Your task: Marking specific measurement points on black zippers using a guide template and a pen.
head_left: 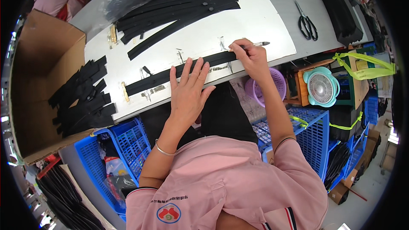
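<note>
Along board [264, 21], black strip [159, 78] lengthwise

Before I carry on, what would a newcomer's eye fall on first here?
Probably the big white board in the middle, where the left hand lies spread over a long black strip and the right hand holds a pen at the strip's right end. Then, likely, the turquoise fan off to the right and the open cardboard box at the far left.

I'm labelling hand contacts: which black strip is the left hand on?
The black strip along the near edge of the white board; the other strips lie bunched.
</note>
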`<state>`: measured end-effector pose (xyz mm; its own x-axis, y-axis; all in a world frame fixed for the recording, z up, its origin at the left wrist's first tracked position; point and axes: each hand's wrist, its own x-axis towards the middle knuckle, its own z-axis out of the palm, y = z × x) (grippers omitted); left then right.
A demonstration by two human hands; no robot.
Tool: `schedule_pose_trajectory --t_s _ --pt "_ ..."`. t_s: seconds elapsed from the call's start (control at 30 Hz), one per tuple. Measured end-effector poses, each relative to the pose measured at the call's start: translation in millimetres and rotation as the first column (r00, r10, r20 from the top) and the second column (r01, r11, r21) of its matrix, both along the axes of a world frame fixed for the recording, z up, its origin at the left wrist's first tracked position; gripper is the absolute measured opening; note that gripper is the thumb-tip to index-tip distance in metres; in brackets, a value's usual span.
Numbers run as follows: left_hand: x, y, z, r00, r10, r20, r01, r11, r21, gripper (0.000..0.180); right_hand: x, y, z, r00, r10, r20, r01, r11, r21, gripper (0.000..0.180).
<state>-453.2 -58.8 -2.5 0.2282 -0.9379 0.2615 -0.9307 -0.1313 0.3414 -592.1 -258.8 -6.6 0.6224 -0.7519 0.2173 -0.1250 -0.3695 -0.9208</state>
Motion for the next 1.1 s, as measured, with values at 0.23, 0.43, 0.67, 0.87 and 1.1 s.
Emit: schedule_pose_trajectory --t_s 0.23,0.43,0.67,0.87,1.1 --pt "6 10 -3 0.993 0.080 -0.085 -0.078 0.996 0.033 0.068 6 1 1 0.995 0.018 -0.094 -0.027 0.996 -0.090 0.024" --pt "14 26 5 0.989 0.143 0.033 -0.145 0.987 0.066 0.067 5 0 -2 0.985 -0.009 -0.174 -0.021 0.985 -0.170 0.025" --pt "24 42 4 0.982 0.189 0.022 -0.190 0.980 0.051 0.064 1 1 -6 0.997 0.005 -0.082 -0.010 0.998 -0.069 0.025" --pt "24 40 4 0.980 0.197 0.026 -0.198 0.979 0.045 0.064 -4 -1 -2 0.989 0.079 -0.129 -0.088 0.994 -0.066 0.025" --pt "27 43 1 0.981 0.192 -0.018 -0.192 0.981 0.010 0.061 -3 1 -2 0.983 0.079 -0.167 -0.090 0.994 -0.058 0.025"
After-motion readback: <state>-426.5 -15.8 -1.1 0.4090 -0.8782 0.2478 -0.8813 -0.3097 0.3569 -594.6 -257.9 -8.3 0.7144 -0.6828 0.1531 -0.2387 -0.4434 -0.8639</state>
